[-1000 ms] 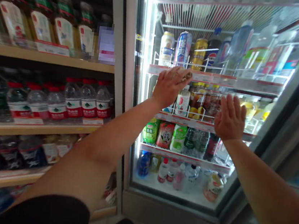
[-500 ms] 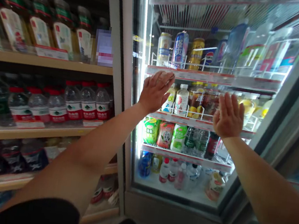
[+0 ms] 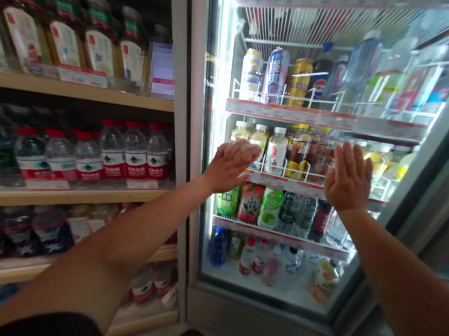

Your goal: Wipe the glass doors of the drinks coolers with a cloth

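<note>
At lit cooler door [image 3: 261, 298] | left hand [image 3: 230, 164] flattened, grip unclear | right hand [image 3: 349, 182] spread upright

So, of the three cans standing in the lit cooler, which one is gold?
The rightmost can, beside the blue-capped bottle; the leftmost can is mostly white, the middle can mostly blue.

The left hand [image 3: 229, 167] has been moved down in front of the cooler [image 3: 247, 315], from the label strip [image 3: 292, 113] beneath the cans [image 3: 299, 83] to the edge of the bottle shelf [image 3: 288, 185]. The white-capped bottles [image 3: 276, 150] (two were largely hidden a second ago) have been uncovered, the green pouch [image 3: 228, 203] has been partly covered, and red-labelled bottles [image 3: 142, 289] low down have been exposed.
</note>
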Demonstrator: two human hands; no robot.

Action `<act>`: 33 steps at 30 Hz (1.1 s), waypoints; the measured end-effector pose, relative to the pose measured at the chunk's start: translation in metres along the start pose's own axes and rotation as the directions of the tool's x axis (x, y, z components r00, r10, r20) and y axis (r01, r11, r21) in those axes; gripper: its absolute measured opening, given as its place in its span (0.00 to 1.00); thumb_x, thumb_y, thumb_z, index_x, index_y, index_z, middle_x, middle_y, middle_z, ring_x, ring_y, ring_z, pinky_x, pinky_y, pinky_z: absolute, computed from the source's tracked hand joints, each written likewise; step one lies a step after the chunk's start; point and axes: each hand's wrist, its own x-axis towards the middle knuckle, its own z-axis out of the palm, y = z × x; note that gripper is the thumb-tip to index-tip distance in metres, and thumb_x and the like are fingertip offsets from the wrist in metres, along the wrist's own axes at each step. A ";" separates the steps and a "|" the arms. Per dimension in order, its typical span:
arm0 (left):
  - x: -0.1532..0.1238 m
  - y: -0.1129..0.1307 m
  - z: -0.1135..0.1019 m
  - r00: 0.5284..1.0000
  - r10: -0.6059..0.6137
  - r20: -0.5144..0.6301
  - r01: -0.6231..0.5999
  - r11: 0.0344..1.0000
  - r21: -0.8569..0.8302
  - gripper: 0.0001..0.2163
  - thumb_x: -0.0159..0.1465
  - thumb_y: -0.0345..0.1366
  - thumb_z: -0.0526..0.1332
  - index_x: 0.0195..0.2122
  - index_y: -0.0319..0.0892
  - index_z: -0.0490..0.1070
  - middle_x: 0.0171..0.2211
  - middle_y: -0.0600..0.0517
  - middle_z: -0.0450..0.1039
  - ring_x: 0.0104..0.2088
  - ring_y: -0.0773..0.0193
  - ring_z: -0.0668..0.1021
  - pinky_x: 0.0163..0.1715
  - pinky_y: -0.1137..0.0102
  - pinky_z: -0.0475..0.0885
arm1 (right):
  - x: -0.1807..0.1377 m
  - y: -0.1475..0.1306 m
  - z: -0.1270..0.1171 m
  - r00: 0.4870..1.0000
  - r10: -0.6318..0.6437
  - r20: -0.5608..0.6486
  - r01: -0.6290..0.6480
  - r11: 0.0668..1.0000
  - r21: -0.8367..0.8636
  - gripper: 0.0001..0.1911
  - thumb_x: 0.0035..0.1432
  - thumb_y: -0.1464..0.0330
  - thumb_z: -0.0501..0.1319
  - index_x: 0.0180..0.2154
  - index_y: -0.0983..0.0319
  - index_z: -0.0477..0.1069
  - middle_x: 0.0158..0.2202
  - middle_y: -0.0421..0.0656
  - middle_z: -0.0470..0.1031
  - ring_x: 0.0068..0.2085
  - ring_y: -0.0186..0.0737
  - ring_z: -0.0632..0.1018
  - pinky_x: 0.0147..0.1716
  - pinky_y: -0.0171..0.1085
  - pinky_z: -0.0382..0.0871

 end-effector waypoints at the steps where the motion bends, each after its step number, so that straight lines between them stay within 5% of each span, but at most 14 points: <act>1: -0.005 0.003 0.001 0.995 0.095 0.035 -0.094 0.995 -0.024 0.29 0.72 0.47 0.55 0.73 0.55 0.52 0.71 0.56 0.60 0.72 0.50 0.57 0.69 0.52 0.54 | 0.000 0.000 0.000 1.000 -0.007 -0.009 0.007 1.000 -0.003 0.32 0.69 0.65 0.51 0.72 0.63 0.55 0.71 0.51 0.60 0.72 0.54 0.61 0.69 0.57 0.55; 3: -0.008 0.001 0.001 0.982 0.177 0.071 -0.173 0.983 -0.056 0.28 0.72 0.46 0.54 0.73 0.58 0.52 0.70 0.59 0.61 0.72 0.54 0.59 0.69 0.55 0.55 | 0.000 0.001 0.001 0.999 -0.028 -0.028 0.028 1.000 -0.014 0.32 0.69 0.66 0.51 0.72 0.63 0.55 0.71 0.51 0.60 0.72 0.53 0.61 0.70 0.56 0.54; 9: 0.002 -0.019 -0.006 0.976 -0.214 -0.043 0.214 0.977 -0.008 0.28 0.73 0.45 0.52 0.74 0.51 0.51 0.72 0.51 0.56 0.73 0.44 0.55 0.68 0.48 0.54 | 0.000 0.001 0.000 1.000 0.006 0.020 -0.006 1.000 -0.002 0.32 0.68 0.66 0.52 0.71 0.63 0.56 0.72 0.51 0.60 0.72 0.56 0.61 0.69 0.58 0.55; 15: -0.009 0.006 0.006 0.990 0.139 0.004 -0.138 0.987 -0.079 0.28 0.72 0.46 0.54 0.73 0.61 0.51 0.69 0.60 0.63 0.72 0.57 0.60 0.70 0.57 0.53 | 0.001 -0.001 -0.001 1.000 0.007 0.010 -0.007 1.000 0.022 0.32 0.69 0.66 0.51 0.72 0.62 0.54 0.72 0.52 0.60 0.72 0.56 0.61 0.69 0.58 0.53; 21: 0.053 0.003 -0.002 0.974 -0.202 -0.100 0.198 0.979 -0.052 0.28 0.74 0.43 0.50 0.74 0.49 0.51 0.73 0.50 0.55 0.73 0.45 0.54 0.69 0.47 0.52 | 0.001 -0.001 -0.001 0.997 0.048 0.062 -0.052 0.996 0.069 0.33 0.69 0.66 0.52 0.73 0.61 0.53 0.72 0.51 0.58 0.73 0.58 0.59 0.70 0.63 0.52; 23: 0.057 0.018 0.001 0.984 -0.142 -0.103 0.136 0.989 -0.060 0.28 0.73 0.45 0.50 0.73 0.49 0.51 0.73 0.51 0.56 0.73 0.45 0.54 0.69 0.46 0.52 | 0.001 0.000 0.000 0.998 0.036 0.043 -0.038 0.997 0.062 0.32 0.69 0.66 0.52 0.72 0.61 0.54 0.72 0.51 0.59 0.72 0.57 0.59 0.70 0.61 0.53; 26: 0.056 0.041 0.009 0.986 0.164 -0.027 -0.166 0.982 -0.092 0.28 0.72 0.47 0.52 0.73 0.53 0.51 0.72 0.55 0.58 0.73 0.52 0.56 0.70 0.51 0.52 | 0.001 0.000 0.000 0.999 0.024 0.033 -0.026 0.998 0.058 0.32 0.69 0.66 0.51 0.72 0.61 0.54 0.72 0.50 0.58 0.73 0.55 0.59 0.70 0.60 0.53; 28: 0.066 0.044 0.010 0.967 0.254 0.015 -0.250 0.962 -0.112 0.28 0.72 0.47 0.52 0.73 0.55 0.51 0.72 0.57 0.57 0.73 0.56 0.56 0.71 0.54 0.52 | 0.001 -0.001 0.000 0.999 0.028 0.038 -0.030 0.998 0.059 0.32 0.70 0.66 0.51 0.72 0.61 0.54 0.72 0.50 0.58 0.73 0.54 0.59 0.70 0.60 0.53; 33: 0.119 0.038 0.003 0.994 -0.083 -0.078 0.073 0.990 -0.120 0.26 0.74 0.45 0.46 0.73 0.49 0.53 0.73 0.52 0.53 0.74 0.50 0.51 0.72 0.49 0.46 | 0.003 -0.002 -0.001 0.998 0.049 0.040 -0.051 0.997 0.062 0.30 0.70 0.66 0.50 0.71 0.61 0.57 0.71 0.50 0.60 0.73 0.53 0.60 0.70 0.59 0.53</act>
